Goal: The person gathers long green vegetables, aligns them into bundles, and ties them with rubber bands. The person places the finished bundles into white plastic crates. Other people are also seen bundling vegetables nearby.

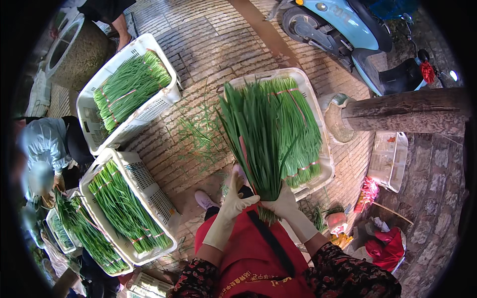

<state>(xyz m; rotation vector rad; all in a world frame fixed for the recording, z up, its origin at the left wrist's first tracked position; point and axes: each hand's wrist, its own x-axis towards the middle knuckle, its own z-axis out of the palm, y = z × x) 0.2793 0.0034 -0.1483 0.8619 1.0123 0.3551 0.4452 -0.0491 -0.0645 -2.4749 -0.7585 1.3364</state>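
My right hand, in a cream rubber glove, grips a thick bundle of garlic chives near its cut stem ends. The dark green leaves fan out away from me. My left hand, gloved alike, is at the bundle's left side with fingers spread and thumb close to the stems. A pink-red tie strip runs lengthwise along the bundle down towards that thumb; whether the thumb touches it is unclear. Beneath and beyond the held bundle, a white plastic crate contains tied bundles of chives.
More white crates of chives stand at left, one at the upper left and one lower. A person in a light blue top bends beside them. Loose leaves litter the paving. A wooden post and a blue scooter are at right.
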